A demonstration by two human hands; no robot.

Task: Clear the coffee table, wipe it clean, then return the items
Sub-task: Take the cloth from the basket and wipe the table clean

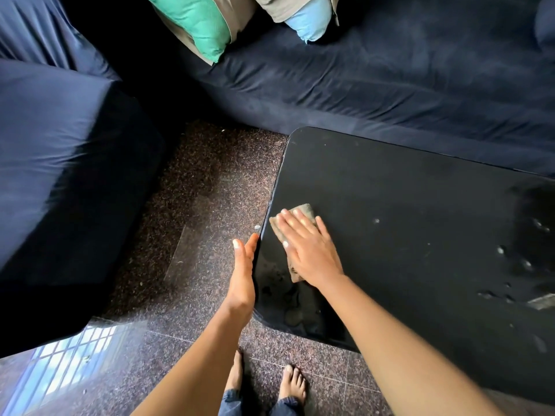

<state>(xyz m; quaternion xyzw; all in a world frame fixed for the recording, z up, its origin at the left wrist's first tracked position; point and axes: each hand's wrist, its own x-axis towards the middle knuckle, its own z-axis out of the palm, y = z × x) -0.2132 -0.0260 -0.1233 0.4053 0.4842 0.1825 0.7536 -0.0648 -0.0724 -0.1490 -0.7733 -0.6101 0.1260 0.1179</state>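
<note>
Room: a speckled dark stone floor [210, 181] is bordered by a navy sofa [390, 85] at the far side and a second navy seat [60, 175] at the left.
Cushions: a green cushion [201, 22] and a blue cushion [312, 22] are propped on the sofa, at the top of the view.
Table: a glossy black coffee table [420, 175] with rounded corners is set just in front of the sofa.
Cloth: a small grey-brown cloth [303, 210] is laid flat on the table top near its left edge, mostly covered by the right hand.
Right hand [309, 250]: pressed flat onto the cloth, fingers straight and close together; nothing is clasped.
Left hand [243, 277]: held on edge just beside the table's left rim, fingers straight, palm turned to the table; nothing is held. Contact with the rim cannot be told.
Marks: pale droplets [522, 262] are scattered over the right part of the table top.
Foreground: two bare feet [292, 382] are planted on the floor between the forearms, near the table's corner.
</note>
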